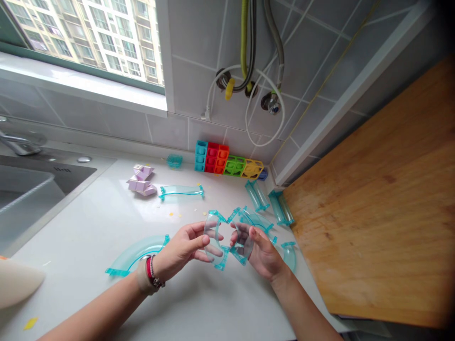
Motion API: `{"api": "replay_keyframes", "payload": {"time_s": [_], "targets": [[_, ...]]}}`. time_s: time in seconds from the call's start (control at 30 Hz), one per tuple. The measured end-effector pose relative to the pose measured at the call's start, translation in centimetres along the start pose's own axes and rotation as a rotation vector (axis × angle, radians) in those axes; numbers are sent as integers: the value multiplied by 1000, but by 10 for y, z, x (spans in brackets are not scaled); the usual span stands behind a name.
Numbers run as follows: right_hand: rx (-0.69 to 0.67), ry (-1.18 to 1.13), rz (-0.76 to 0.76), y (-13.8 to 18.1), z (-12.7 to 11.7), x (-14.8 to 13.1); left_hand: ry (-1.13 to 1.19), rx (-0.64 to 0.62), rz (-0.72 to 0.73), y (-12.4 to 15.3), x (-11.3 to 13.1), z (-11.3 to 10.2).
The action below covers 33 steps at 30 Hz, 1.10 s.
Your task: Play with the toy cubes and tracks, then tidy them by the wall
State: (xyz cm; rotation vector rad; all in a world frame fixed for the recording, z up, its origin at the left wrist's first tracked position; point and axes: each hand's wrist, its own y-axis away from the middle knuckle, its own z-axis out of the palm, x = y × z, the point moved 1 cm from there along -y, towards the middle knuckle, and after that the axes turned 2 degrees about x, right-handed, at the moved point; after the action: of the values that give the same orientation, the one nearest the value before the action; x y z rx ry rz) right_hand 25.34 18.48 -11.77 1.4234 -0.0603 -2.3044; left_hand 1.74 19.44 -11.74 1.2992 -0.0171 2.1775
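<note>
In my left hand (pixel 188 246) is a clear, curved track piece (pixel 212 232) with teal ends, gripped between thumb and fingers. A second curved track piece (pixel 245 239) of the same kind is held by my right hand (pixel 265 253). The two pieces face each other above the counter, their teal upper ends close together; whether they touch I cannot tell. Under my left wrist lies a larger curved track piece (pixel 142 251). Behind my right hand rest another curved piece (pixel 258 219) and a small one (pixel 290 255).
A white counter (pixel 199 303) carries a wavy track piece (pixel 181 190), purple blocks (pixel 141 180) and straight channels (pixel 256 195) (pixel 280 207). Colourful cubes (pixel 227 161) line the tiled wall. A sink (pixel 71 182) lies left; a wooden panel (pixel 373 203) stands right.
</note>
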Motion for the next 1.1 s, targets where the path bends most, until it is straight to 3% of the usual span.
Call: {"api": "replay_keyframes", "payload": {"time_s": [0.33, 0.63, 1.1], "targets": [[-27, 28, -75, -2, 2, 2, -150, -34, 105, -4, -1, 1], [-19, 44, -72, -1, 7, -1, -145, -75, 120, -4, 2, 5], [-33, 165, -201, -6, 9, 10, -273, 8, 166, -5, -6, 5]]}}
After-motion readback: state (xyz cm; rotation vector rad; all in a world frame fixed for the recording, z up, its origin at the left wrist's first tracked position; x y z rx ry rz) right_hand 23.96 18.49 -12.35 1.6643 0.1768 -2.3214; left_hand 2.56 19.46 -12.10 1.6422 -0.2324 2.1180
